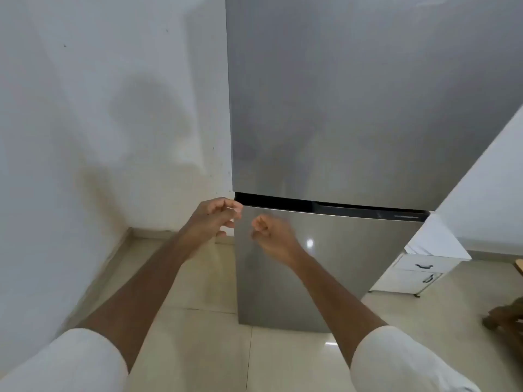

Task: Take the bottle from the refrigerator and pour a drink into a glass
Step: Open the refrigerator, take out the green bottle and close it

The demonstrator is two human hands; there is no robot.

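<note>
A tall steel refrigerator fills the upper middle, both its doors closed, with a dark gap between them. My left hand hovers at the left end of that gap, by the top corner of the lower door; its fingers are loosely bent and hold nothing. Whether they touch the door I cannot tell. My right hand is in front of the lower door, fingers curled in and empty. No bottle or glass shows.
A white wall stands close on the left. At right a white counter juts out over a white drawer cabinet. The floor is pale tile. A dark wooden object lies at the right edge.
</note>
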